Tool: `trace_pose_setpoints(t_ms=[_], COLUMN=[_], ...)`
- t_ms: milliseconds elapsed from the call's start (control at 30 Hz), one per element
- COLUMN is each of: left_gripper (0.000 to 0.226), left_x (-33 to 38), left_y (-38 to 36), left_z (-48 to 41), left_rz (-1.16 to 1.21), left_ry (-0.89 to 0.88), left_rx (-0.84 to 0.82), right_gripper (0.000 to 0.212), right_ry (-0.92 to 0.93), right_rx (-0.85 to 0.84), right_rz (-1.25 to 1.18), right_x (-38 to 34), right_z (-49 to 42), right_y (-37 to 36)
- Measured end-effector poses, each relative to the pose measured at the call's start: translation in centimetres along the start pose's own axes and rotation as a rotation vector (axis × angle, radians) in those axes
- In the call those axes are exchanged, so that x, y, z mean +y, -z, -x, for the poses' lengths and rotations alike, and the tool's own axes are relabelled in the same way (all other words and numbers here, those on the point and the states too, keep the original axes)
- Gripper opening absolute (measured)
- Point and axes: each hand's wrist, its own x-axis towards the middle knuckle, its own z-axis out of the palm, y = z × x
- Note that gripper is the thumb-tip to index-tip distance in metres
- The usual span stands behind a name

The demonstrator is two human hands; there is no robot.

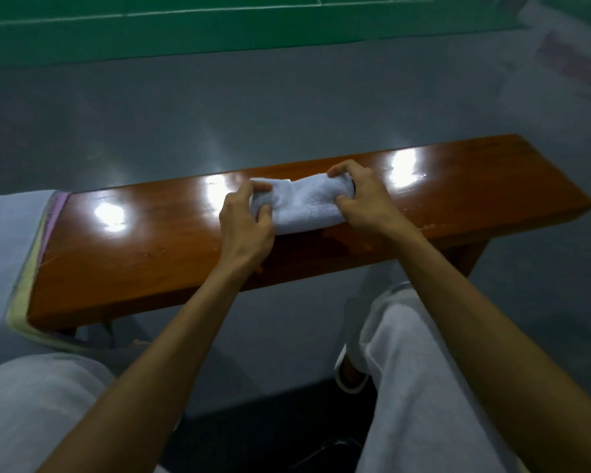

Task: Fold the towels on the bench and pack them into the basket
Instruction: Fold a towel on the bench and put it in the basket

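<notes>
A small white towel [304, 203], folded into a thick bundle, lies across the middle of a glossy brown wooden bench [151, 254]. My left hand [244, 223] grips the bundle's left end, thumb near me and fingers over the far side. My right hand [362, 199] grips its right end the same way. A stack of towels [11, 254], pale blue with pink and yellow edges, hangs over the bench's left end. No basket is in view.
The bench stands on a grey floor [185, 124] with a green court behind it. A blurred white and red object [567, 63] lies on the floor at the far right. My knees in white trousers [423, 387] are close to the bench's near edge.
</notes>
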Motion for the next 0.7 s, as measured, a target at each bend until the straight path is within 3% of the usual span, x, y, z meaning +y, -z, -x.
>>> trace_pose_setpoints(t_ms=[367, 700], left_gripper=[0.027, 0.028], left_x=[4.9, 11.6], left_y=[-9.0, -15.8], left_z=[0.7, 3.1], left_rz=[0.100, 0.188], left_ry=[-0.084, -0.021], left_rx=[-0.082, -0.162], right_gripper=[0.041, 0.044], right_ry=[-0.056, -0.149], right_rx=[0.171, 0.334], right_rz=[-0.041, 0.018], right_x=[7.8, 12.8], right_z=[3.2, 7.8], right_y=[6.5, 12.5])
